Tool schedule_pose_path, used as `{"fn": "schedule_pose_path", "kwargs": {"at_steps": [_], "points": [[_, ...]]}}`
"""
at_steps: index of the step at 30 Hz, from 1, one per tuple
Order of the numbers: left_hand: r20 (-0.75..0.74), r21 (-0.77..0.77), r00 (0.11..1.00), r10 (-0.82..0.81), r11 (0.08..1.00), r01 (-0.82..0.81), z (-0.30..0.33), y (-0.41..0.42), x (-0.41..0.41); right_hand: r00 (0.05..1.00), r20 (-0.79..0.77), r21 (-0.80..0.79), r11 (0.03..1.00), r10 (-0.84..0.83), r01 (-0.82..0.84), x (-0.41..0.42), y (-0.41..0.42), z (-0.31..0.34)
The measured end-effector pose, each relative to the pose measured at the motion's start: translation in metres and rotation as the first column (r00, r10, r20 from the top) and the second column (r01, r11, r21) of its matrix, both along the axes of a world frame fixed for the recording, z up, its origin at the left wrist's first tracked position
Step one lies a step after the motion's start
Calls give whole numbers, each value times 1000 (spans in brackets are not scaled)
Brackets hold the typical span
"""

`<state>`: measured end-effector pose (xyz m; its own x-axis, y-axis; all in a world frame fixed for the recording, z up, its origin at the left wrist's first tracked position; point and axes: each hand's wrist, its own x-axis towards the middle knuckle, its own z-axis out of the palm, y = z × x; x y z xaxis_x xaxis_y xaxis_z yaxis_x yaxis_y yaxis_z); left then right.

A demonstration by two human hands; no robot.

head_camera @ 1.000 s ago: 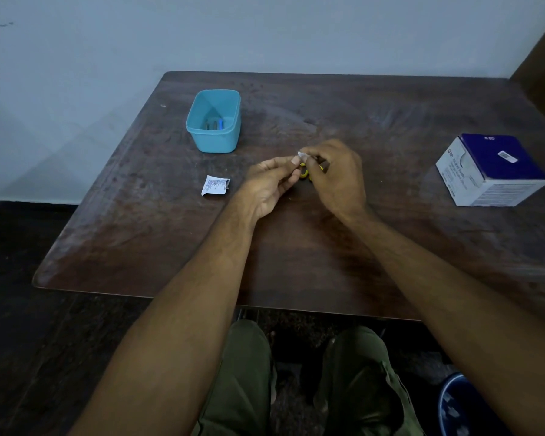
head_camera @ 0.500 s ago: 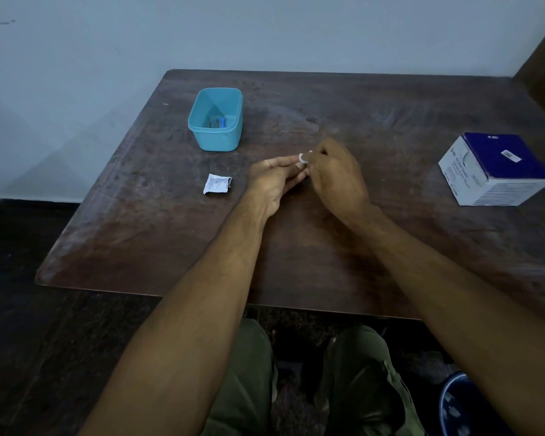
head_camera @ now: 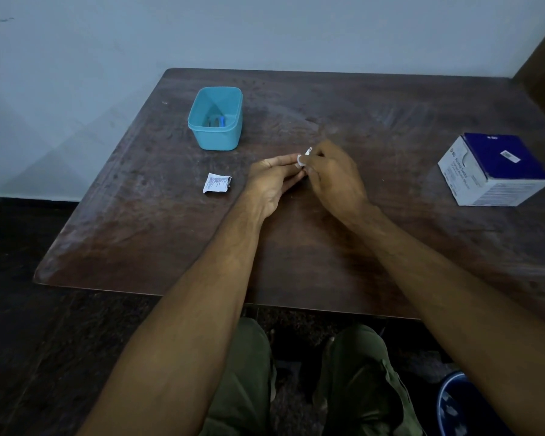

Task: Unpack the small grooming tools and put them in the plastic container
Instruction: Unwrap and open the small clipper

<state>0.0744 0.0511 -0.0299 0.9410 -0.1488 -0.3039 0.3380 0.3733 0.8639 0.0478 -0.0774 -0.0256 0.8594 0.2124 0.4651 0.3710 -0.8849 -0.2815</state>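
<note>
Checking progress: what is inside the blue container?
Inside the blue container, a few small items lie on the floor, one with a blue part. The near wall hides the rest; what they are is unclear.

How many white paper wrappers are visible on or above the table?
2: one torn white paper wrapper lying on the table left of the hands, one pinched between both hands. Others may be hidden.

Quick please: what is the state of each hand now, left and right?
Left hand: fingers pinch the small white packet.
Right hand: fingers curled, pinching the same packet from the other side.
</note>
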Motion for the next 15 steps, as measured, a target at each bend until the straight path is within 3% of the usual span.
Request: {"fn": "schedule_pose_path", "kwargs": {"at_steps": [7,12,15], "points": [[39,16,996,76,997,-77,-4,-6,-2,996,-5,37,995,-89,89,7,-8,5],[257,330,954,157,913,-239,-13,-14,-6,997,-67,33,999,-31,33,3,-1,-7],[350,400,916,194,854,-333,-18,-18,-9,996,-39,21,996,-84,84,10,-7,-5]]}}
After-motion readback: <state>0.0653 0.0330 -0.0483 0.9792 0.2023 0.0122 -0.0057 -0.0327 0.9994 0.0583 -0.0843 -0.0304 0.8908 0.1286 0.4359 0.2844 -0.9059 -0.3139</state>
